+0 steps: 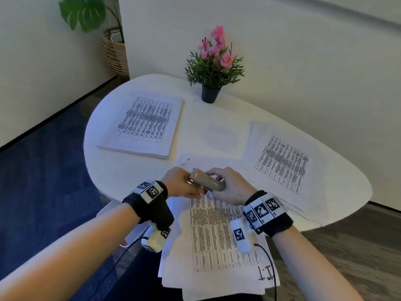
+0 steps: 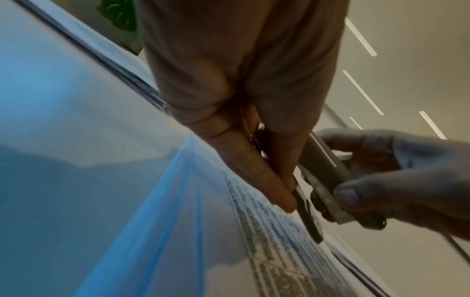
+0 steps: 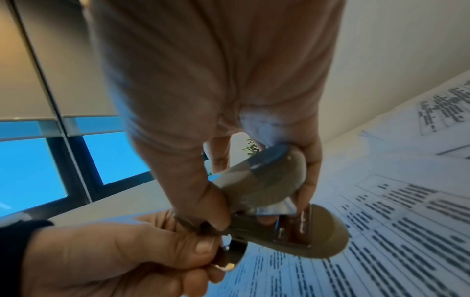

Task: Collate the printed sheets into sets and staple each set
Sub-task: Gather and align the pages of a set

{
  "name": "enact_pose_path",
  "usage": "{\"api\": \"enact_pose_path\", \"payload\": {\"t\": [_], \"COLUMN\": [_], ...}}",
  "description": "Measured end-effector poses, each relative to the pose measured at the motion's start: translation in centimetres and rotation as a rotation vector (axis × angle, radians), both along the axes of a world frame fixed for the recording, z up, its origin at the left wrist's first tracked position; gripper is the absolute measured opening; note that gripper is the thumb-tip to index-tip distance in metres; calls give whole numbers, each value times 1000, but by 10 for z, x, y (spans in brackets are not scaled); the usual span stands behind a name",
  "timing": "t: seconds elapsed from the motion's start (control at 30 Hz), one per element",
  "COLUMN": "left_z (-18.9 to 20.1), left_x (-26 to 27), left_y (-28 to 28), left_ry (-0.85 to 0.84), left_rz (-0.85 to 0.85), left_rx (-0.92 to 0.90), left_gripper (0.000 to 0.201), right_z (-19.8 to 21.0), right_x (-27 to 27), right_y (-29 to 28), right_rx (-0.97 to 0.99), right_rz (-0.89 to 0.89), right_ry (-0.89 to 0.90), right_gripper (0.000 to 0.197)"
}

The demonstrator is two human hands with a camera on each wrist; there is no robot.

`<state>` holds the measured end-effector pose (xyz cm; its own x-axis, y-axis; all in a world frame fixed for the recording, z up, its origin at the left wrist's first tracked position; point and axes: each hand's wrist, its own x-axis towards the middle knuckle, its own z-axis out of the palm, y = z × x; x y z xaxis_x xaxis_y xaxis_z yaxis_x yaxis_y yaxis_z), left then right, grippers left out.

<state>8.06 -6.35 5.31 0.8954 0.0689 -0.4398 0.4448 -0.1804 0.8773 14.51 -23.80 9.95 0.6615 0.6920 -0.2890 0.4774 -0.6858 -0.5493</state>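
A grey-beige stapler [image 1: 207,181] with orange lettering is seen. White sheets [image 1: 219,233] are printed with black tables. The table [image 1: 199,118] is white. Pink flowers [image 1: 216,47] are set in a black pot [image 1: 210,94].

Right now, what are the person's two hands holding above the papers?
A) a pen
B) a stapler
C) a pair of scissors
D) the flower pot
B: both the left hand and the right hand grip a grey stapler over the printed sheets; the flower pot stands untouched at the far edge.
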Motion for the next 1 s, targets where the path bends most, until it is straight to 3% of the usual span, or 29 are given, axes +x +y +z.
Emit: {"api": "enact_pose_path", "payload": {"t": [0.17, 0.3, 0.43, 0.57, 0.67, 0.77, 0.8, 0.87, 1.0], "left_z": [7, 14, 16, 7, -4, -18, -21, -25, -17], "left_x": [-11, -31, -67, -105, -123, -127, -126, -123, -119], "left_y": [5, 35, 75, 112, 123, 122, 121, 120, 113], "left_ry": [-58, -53, 69, 268, 404, 448, 436, 425, 488], "left_rz": [124, 242, 176, 78, 36, 143, 193, 216, 73], "left_rx": [-28, 9, 119, 239, 255, 198, 190, 204, 269], "left_gripper": [4, 9, 7, 12, 18, 13, 13, 14, 17], "right_z": [11, 7, -7, -14, -15, -23, -27, -42, -44], "right_x": [9, 43, 71, 72, 45, 20, 14, 9, -7], "right_y": [-17, -49, -80, -89, -83, -74, -71, -69, -65], "right_rx": [-9, -71, -178, -352, -195, -99, -152, -327, -501], "right_rz": [-61, -282, -533, -607, -640, -553, -537, -513, -498], "right_ry": [43, -36, -190, -310, -501, -377, -269, -120, -83], "right_gripper": [47, 37, 21, 29, 32, 30, 33, 61, 112]}}
